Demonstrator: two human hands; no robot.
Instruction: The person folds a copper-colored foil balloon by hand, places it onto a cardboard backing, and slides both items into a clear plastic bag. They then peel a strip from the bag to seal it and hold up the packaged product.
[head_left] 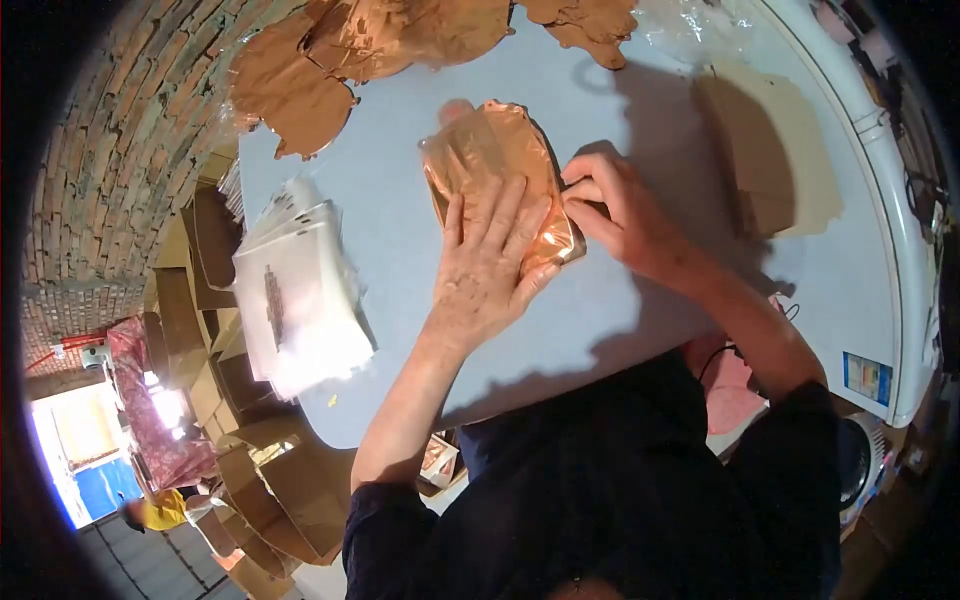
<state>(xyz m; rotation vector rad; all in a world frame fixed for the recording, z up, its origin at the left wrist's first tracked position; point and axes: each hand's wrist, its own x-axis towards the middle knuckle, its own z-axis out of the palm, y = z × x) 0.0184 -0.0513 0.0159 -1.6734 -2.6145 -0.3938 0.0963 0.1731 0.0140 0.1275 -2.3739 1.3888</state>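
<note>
A copper-coloured foil piece [522,130], wrapped in a clear plastic bag [465,150], lies on the pale tabletop [400,330]. My left hand [480,265] rests flat on top of it, fingers spread and pressing on the plastic. At the right edge of the bagged piece, my right hand [622,215] has its thumb and fingers pinched together on the bag's side. The exact bit between those fingertips is too small to make out clearly. A loose flap of plastic at the upper left stands out past the foil.
A stack of clear plastic bags [300,300] sits at the table's left side. More copper foil pieces [400,35] lie along the far edge. Flat brown cardboard [765,150] is at the right. Cardboard boxes [280,500] stand left of the table; a person in yellow [163,510] is beyond.
</note>
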